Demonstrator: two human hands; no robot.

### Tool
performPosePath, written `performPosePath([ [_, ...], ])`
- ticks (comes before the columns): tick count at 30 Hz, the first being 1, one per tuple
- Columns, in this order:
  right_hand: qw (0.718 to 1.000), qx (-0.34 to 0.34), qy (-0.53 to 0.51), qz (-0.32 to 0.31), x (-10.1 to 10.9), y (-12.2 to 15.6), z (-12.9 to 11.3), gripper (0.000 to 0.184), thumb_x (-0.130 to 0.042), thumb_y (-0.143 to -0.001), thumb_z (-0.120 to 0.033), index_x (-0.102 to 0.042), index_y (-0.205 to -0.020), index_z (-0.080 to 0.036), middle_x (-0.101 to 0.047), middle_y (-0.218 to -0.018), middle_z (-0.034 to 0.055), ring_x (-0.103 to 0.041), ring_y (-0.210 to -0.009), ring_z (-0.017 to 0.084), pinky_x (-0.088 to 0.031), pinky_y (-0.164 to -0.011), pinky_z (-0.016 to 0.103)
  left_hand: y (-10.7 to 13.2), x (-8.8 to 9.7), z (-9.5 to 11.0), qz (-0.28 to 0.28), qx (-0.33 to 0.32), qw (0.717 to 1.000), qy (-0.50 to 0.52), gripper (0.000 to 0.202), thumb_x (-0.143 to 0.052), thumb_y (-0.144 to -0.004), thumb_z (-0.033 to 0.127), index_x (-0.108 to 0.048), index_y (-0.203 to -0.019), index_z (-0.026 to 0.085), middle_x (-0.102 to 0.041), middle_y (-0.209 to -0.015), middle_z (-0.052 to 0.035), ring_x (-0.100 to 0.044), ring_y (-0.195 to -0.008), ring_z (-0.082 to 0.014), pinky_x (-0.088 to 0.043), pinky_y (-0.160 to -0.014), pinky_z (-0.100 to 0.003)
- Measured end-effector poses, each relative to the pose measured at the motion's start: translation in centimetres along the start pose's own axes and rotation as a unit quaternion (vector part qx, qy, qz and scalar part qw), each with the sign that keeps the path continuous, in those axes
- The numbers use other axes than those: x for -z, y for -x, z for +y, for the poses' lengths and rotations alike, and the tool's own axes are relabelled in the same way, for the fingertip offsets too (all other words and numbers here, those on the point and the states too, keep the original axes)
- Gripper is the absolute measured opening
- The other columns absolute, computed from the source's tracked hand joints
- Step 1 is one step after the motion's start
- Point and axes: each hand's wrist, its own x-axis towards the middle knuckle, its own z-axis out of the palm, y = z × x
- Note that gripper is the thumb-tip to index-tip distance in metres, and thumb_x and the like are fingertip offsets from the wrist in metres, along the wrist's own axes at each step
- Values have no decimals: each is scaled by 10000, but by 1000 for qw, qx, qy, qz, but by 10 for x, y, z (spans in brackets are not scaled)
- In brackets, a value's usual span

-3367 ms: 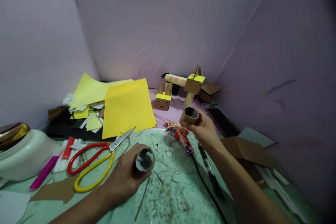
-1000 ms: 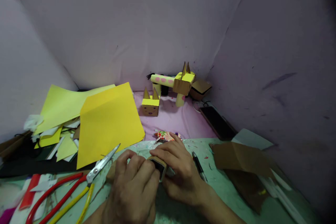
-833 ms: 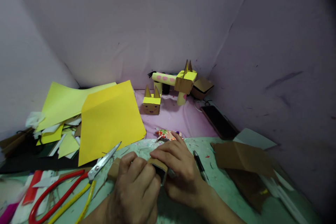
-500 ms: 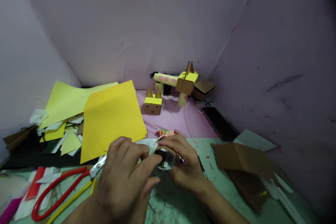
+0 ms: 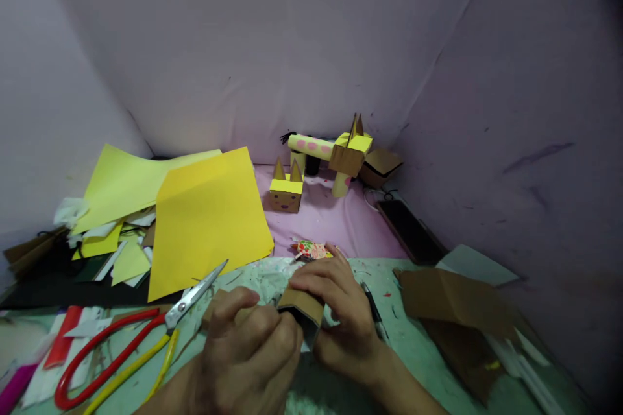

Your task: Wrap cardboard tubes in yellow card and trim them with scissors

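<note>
Above pale-green stained desk, short of far edge: hollow brown cardboard tube, open end facing person; right hand wrapped round it, left hand curled at open end, grip hidden.

The cardboard tube has tipped, and the left grip has curled at its opening

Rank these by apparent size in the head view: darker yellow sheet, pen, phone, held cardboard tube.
Largest to smallest:
1. Darker yellow sheet
2. Phone
3. Pen
Unranked: cardboard tube, partly hidden and nearer the camera.
</note>
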Motion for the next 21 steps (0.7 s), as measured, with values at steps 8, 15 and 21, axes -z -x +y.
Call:
performPosePath([
  [8,937,-226,-248,100,-1,-2,14,636,-712,-690,-150,-450,-1248,-309,-585,-1102,50,-625,-902,176,-534,-728,292,-24,18,-26,36,203,954,219,126,-611,-787,138,-677,-815,241,-638,-763,-17,-587,-735,-188,-481,-699,-360],
  [15,907,-241,-336,80,5,-10,-9,332,-714,-667,-97,-596,-940,-244,-600,-944,7,-612,-827,142,-523,-761,258,-38,-3,-34,19,555,537,635,410,-911,-453,361,-718,-748,152,-597,-681,-19,-505,-592,-107,-443,-564,-233],
  [21,940,-227,-225,119,7,-11,-18,321,-721,-636,-139,-593,-921,-212,-563,-822,0,-541,-672,129,-494,-620,251,-33,-11,-36,15,547,547,633,377,-909,-473,348,-742,-771,189,-620,-691,-9,-528,-649,-108,-456,-616,-206],
])
